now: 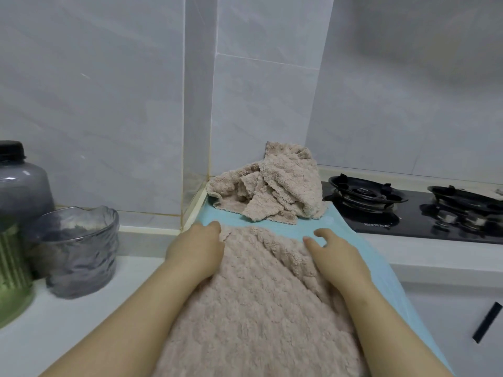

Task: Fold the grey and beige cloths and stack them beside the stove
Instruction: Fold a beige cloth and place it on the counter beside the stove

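Observation:
A beige fleecy cloth lies spread on a light blue mat on the counter in front of me. My left hand rests on its far left corner, fingers bent down onto the edge. My right hand lies flat on the cloth's right side, fingers loosely spread. A crumpled heap of beige cloths sits farther back in the corner, against the wall and next to the stove. No grey cloth shows.
A black gas stove with two burners fills the right. At the left stand a clear ribbed tub, a grey jar with a black lid and a green container. Tiled walls close the back.

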Demonstrator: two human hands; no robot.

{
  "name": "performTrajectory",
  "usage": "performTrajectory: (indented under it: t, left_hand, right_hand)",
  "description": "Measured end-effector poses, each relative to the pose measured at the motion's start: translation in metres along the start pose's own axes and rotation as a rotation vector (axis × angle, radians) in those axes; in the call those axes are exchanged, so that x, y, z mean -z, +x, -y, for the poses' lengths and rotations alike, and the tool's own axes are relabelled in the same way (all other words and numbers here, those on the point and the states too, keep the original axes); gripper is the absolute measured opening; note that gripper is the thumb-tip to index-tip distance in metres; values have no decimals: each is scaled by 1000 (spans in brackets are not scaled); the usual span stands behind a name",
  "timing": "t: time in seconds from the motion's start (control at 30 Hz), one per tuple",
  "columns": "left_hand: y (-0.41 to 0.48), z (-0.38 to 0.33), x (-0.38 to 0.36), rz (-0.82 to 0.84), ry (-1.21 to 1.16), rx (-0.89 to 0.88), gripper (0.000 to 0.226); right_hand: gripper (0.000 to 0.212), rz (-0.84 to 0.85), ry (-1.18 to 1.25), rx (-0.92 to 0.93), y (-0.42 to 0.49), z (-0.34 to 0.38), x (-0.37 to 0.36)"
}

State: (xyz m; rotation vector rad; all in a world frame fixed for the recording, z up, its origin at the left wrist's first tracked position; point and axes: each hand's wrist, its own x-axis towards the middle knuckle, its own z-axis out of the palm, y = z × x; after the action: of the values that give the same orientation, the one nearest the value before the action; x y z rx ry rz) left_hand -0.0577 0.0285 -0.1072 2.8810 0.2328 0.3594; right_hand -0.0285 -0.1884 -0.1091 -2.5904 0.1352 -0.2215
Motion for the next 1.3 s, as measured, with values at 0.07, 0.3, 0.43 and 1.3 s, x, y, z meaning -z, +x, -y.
performTrajectory:
  t: [0.07,0.3,0.43,1.3]
  left_hand:
    - [2,-1,-11,8,98,9,27]
    - [10,2,-20,-108,27,2,28]
    - [15,1,-12,-229,-346,19,17]
    - [2,-8,-9,-90,58,-168,34]
  right_hand:
    - [48,80,-175,51,1,5,-12]
    - [28,45,113,198,9,13,-23]
    - [39,-247,264,146,9,12,4]
    - [48,-39,-116,226,7,3,-8]
